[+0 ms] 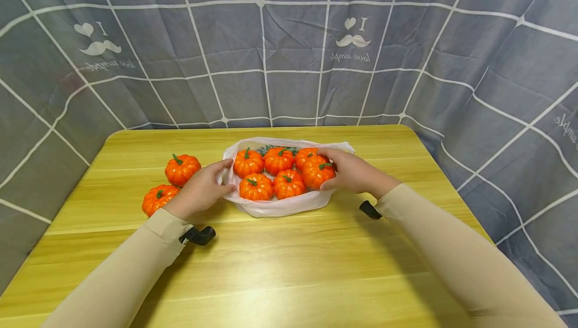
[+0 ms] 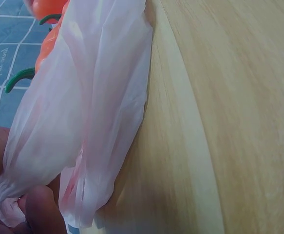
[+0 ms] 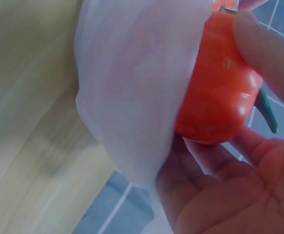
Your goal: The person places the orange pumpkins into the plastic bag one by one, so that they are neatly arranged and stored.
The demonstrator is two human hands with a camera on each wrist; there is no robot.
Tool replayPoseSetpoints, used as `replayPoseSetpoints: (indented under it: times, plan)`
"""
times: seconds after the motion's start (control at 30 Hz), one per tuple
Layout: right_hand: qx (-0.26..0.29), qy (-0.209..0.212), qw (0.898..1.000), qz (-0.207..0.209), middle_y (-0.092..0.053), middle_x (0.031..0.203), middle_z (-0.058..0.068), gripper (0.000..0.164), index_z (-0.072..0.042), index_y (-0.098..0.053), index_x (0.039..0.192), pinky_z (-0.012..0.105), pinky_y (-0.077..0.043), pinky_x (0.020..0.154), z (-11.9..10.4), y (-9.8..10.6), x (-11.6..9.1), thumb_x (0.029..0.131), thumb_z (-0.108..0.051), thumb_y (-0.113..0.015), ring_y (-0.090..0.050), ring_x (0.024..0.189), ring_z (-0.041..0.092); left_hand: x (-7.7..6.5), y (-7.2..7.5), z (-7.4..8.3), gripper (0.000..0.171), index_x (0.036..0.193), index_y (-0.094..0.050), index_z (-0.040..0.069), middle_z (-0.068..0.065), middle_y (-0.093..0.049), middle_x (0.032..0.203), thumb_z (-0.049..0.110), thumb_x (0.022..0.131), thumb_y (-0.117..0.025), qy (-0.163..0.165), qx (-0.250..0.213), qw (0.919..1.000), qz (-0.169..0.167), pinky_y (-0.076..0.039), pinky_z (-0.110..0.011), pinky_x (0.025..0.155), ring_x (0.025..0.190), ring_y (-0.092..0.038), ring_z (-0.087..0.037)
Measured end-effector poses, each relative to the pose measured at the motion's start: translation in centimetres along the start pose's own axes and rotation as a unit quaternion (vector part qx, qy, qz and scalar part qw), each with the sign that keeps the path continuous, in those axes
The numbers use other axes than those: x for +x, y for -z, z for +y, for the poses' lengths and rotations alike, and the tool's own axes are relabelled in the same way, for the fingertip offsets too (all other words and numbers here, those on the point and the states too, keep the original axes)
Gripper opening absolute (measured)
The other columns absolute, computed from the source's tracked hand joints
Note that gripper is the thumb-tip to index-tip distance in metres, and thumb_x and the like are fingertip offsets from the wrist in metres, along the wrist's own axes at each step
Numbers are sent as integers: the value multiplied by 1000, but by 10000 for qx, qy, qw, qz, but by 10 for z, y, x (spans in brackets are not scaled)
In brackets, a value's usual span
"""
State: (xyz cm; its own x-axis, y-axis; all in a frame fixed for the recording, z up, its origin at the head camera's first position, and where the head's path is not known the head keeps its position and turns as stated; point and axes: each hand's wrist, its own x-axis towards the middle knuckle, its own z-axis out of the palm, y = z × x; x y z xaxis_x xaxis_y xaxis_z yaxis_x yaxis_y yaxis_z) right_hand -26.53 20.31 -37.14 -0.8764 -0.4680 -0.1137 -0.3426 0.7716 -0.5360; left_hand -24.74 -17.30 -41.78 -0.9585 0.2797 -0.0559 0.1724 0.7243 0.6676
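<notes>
A thin white plastic bag point(image 1: 273, 209) lies opened wide on the table, with several orange toy pumpkins point(image 1: 255, 187) with green stems in it. My left hand point(image 1: 201, 189) is at the bag's left end; in the left wrist view its fingers point(image 2: 40, 207) pinch the gathered plastic. At the right end, my right hand point(image 1: 352, 171) holds a pumpkin point(image 1: 315, 173) between thumb and fingers. This pumpkin sits higher than its neighbours and partly covers one behind it. In the right wrist view the bag's side point(image 3: 132, 87) hangs in front of the held pumpkin point(image 3: 219, 83).
Two more pumpkins stand outside the bag on the left, one farther back point(image 1: 182, 170) and one nearer point(image 1: 158, 198), partly behind my left forearm. The wooden table point(image 1: 289, 268) ends at a grey checked curtain point(image 1: 293, 42) at the back and sides.
</notes>
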Motion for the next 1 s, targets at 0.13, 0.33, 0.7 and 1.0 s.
replayPoseSetpoints:
  times: [0.13,0.33,0.7,1.0]
  plan:
    - [-156,68,9997,-164,-49,158,20,89,-2,-43,157,55,-38,123,3,0,-4,83,-18,-90,-49,144,38,0,0,1,74,161,-39,2,-20,-43,166,21,98,-73,-5,3,10000,-5,-33,-61,124,152,-40,-44]
    - [-197,82,9991,-355,-55,152,19,85,-1,-45,152,53,-37,124,9,0,-8,82,-16,-90,-51,142,37,0,-1,2,75,162,-38,2,-19,-41,167,22,98,-73,-1,-94,9999,-48,-31,-62,125,153,-38,-44]
    - [-527,-33,9971,-543,-59,148,19,80,-2,-50,149,53,-37,124,3,0,-7,82,-17,-90,-54,139,37,1,0,2,74,162,-39,2,-18,-41,167,22,98,-73,-19,-64,10000,-38,-31,-61,125,154,-37,-43]
    - [-658,-67,9957,-643,-57,151,19,80,-2,-50,151,54,-35,125,5,-3,-4,83,-17,-90,-51,143,38,0,1,2,74,162,-40,3,-17,-41,167,23,98,-72,-22,-25,10000,-49,-34,-61,124,152,-39,-42]
